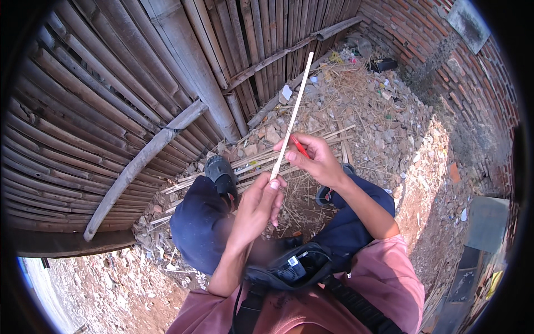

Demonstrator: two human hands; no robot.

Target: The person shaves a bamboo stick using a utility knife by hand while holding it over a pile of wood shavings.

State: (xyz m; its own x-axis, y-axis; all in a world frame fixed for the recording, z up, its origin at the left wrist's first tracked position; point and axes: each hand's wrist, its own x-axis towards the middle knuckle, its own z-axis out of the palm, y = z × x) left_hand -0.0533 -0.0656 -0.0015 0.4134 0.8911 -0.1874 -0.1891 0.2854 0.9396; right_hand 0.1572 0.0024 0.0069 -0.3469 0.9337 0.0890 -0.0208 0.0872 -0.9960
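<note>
A long pale bamboo strip [295, 111] slants up and away from me, its lower end pinched between the thumb and fingers of my left hand [260, 200]. My right hand [314, 157] is just above and to the right, closed on a slim red tool [300, 146] that looks like a handle. Its working end is hidden by the fingers and the strip, so I cannot tell its exact kind. The right fingertips are at the strip, a little above the left thumb. The strip's far end is free in the air.
Several bamboo strips [258, 161] lie on the rubble around my shoes [222, 173]. A bamboo-slat wall [105, 111] rises on the left, with a curved pole [142, 161] across it. A brick wall [473, 83] stands at right. An open black pouch [297, 270] rests at my waist.
</note>
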